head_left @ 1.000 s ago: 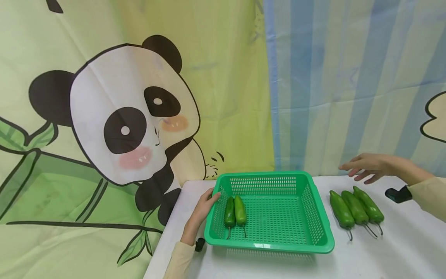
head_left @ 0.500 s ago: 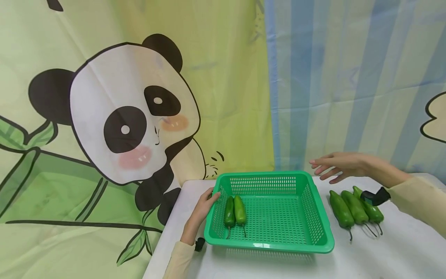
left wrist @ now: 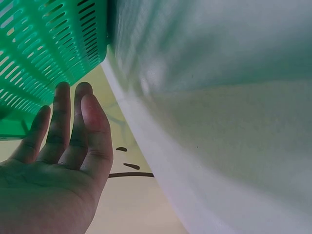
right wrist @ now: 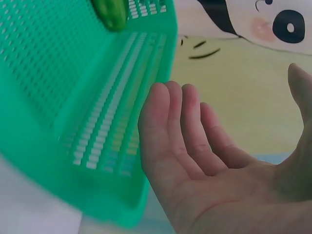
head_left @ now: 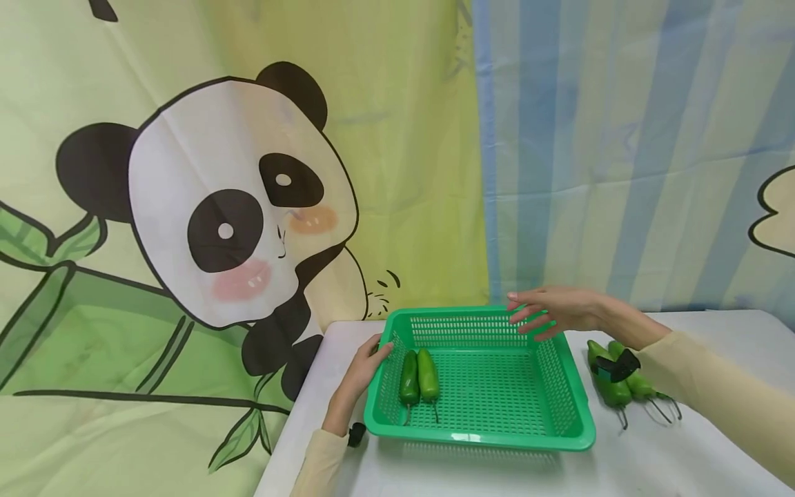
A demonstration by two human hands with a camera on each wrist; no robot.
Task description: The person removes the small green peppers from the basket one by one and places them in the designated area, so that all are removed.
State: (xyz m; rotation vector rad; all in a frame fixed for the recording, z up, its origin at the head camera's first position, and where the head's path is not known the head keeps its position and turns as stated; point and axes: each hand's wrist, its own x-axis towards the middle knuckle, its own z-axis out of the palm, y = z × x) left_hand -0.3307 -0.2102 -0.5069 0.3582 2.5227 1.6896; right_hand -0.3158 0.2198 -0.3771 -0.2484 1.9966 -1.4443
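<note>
A green plastic basket (head_left: 484, 438) with slotted walls stands on the white table. Inside it, at the left, two long green peppers (head_left: 428, 376) lie side by side. My left hand (head_left: 359, 373) rests against the basket's left side with its fingers fairly straight, as the left wrist view also shows (left wrist: 63, 165). Over the basket's back right corner hovers my right hand (head_left: 562, 310), fingers extended and holding nothing. In the right wrist view, the right hand's fingers (right wrist: 155, 117) appear beside the basket wall. More green peppers (head_left: 611, 393) lie right of the basket, partly hidden by my right wrist.
The white table (head_left: 739, 386) extends to the right beyond the peppers. Behind it hangs a cloth backdrop (head_left: 422, 172) with a panda drawing and blue stripes. Black straps with small devices (head_left: 615, 366) are on the wrists.
My right hand has moved left, from above the loose peppers to over the basket's back right corner. The left hand, basket and peppers have stayed in place.
</note>
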